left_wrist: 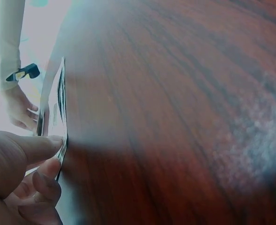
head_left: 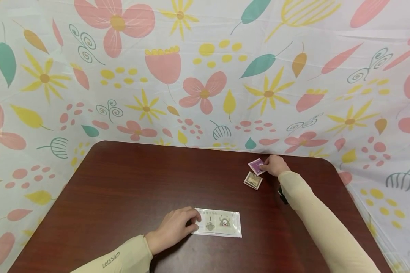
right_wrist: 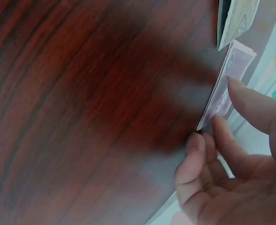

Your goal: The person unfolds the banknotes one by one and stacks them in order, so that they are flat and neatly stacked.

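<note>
My left hand (head_left: 174, 229) pinches the left edge of a long, flat clear-sleeved packet (head_left: 222, 223), which lies on the table and bears a "1" and small printed figures. In the left wrist view, the thumb (left_wrist: 44, 146) is on the packet's face, with curled fingers at its edge. Far off on the right, my right hand (head_left: 276, 165) holds a small purple square packet (head_left: 256, 166) between thumb and finger. A small tan square packet (head_left: 253, 180) lies just in front of the purple one. The right wrist view shows the purple packet (right_wrist: 238, 63) from its side, low over the table.
The dark red-brown wooden table (head_left: 140, 182) has rounded far corners. Behind it and along its sides hangs a white cloth (head_left: 191, 125) printed with flowers and leaves. A black strap (head_left: 283, 195) is at the right wrist.
</note>
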Available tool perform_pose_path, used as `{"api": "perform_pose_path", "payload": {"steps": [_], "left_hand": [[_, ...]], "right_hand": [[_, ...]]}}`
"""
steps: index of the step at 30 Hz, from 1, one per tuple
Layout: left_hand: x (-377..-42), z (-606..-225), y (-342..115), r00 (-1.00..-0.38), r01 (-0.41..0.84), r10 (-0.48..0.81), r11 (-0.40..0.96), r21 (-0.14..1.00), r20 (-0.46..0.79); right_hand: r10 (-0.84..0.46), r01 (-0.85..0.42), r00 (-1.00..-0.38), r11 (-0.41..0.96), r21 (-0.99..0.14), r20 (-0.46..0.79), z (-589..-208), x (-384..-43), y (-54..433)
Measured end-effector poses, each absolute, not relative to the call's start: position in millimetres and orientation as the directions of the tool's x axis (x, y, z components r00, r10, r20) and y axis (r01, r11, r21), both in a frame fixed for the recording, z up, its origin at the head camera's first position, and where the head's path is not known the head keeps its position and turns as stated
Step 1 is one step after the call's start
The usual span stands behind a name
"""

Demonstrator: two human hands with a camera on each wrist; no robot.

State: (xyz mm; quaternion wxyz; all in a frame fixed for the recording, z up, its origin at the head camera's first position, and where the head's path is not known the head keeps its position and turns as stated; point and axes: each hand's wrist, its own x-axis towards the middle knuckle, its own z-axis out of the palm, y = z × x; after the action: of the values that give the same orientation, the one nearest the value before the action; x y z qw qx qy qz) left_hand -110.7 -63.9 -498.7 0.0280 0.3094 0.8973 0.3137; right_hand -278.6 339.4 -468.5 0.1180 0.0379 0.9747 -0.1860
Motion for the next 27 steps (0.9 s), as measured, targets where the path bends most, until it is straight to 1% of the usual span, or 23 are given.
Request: {"api": "perform_pose_path", "payload": {"steps": [8, 13, 19, 27], "left_hand": [[-111, -499, -64, -0.807, 0.532, 0.576, 0.616, 0.58, 0.128], [-112, -499, -63, -0.806, 0.527, 0.58, 0.619, 0.582, 0.113], [-112, -499, -63, -0.805, 0.532, 0.581, 0.622, 0.575, 0.116], [-112, -499, -63, -0.798, 0.542, 0.591, 0.615, 0.573, 0.121]], "right_hand": [[0.061, 0.132, -0.969, 0.948, -0.289, -0.241, -465, -274, 328], [0.052, 0.123, -0.971, 0.945, -0.304, -0.234, -462, -269, 326], [0.05, 0.137, -0.957, 0.946, -0.293, -0.287, -463, -264, 323], [0.064, 0.172, -0.957, 0.909, -0.379, -0.282, -463, -261, 326]]}}
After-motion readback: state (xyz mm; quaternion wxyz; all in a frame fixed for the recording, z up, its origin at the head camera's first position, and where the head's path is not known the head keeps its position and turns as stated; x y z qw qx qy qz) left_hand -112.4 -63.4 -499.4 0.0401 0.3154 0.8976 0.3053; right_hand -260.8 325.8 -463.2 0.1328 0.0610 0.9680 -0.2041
